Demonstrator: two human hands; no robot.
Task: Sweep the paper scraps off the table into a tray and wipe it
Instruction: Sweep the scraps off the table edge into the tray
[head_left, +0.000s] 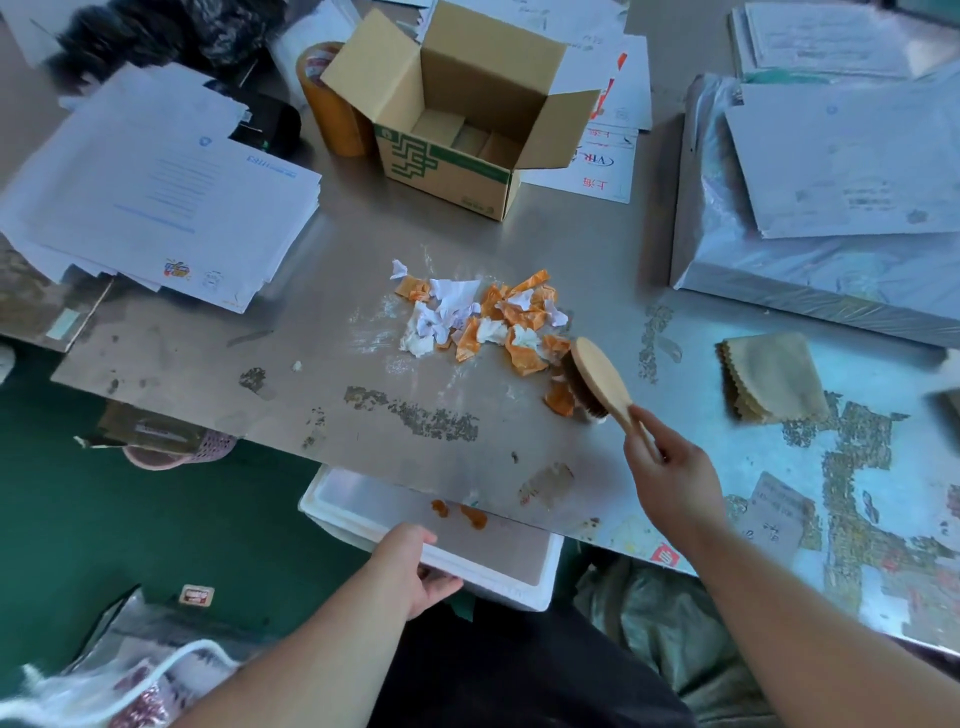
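A heap of orange and white paper scraps (483, 319) lies in the middle of the steel table (332, 322). My right hand (670, 475) grips the handle of a wooden brush (597, 376), whose dark bristles touch the table at the heap's right edge. One orange scrap (560, 400) lies against the bristles. Below the table's near edge my left hand (415, 566) holds the front rim of a white foam tray (524, 584). Two orange scraps (462, 513) lie inside the tray. A folded beige cloth (774, 376) rests on the table to the right.
An open cardboard box (457, 156) and a roll of tape (332, 109) stand behind the heap. Stacks of white paper (156, 192) lie at the left, and a wrapped stack (841, 208) sits at the right. The table surface carries worn patches and white dust.
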